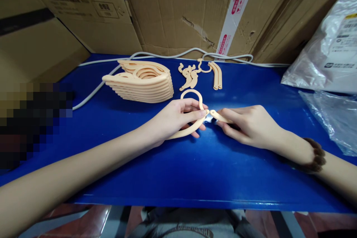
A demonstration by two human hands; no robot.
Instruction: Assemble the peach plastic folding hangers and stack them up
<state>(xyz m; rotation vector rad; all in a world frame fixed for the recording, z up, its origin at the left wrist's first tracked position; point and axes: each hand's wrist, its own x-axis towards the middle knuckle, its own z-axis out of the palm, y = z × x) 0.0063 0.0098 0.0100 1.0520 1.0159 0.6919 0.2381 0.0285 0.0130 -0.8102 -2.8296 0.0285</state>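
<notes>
Well, the curved piece (pixel 191 130) juts beyond the left grip (pixel 180 115).

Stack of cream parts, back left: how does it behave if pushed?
The cream stack probably shears into layers; no band shows around it. Its parts look likely stiff, since their curved outlines don't sag. May slide easily on the glossy blue table.

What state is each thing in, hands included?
Left hand: closed on the curved piece
Curved piece: held above the table
Right hand: closed on the strip
Strip: held, holed end near the curved piece
Stack: neatly piled
Hooks: loosely heaped
Two spare strips: lying side by side
Cable: loosely looped
</notes>
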